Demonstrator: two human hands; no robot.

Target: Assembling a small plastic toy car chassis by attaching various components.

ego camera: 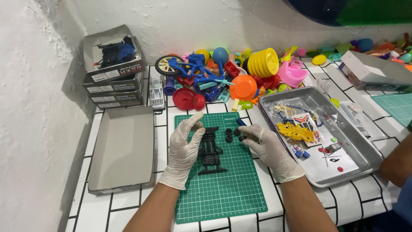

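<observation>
Bright, even light from above; soft shadow beside the stacked boxes (115, 71); mild glare on the metal tray (365, 154); sharp focus.

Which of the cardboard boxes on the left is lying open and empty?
The flat grey box beside the green mat, nearest the left hand. The stacked boxes behind it hold dark parts on top.

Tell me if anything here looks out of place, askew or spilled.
The toy pile against the wall is jumbled, with pieces tipped over one another. The top box of the stack sits tilted. Nothing looks spilled or broken around the left hand, right hand and black chassis on the mat.
</observation>
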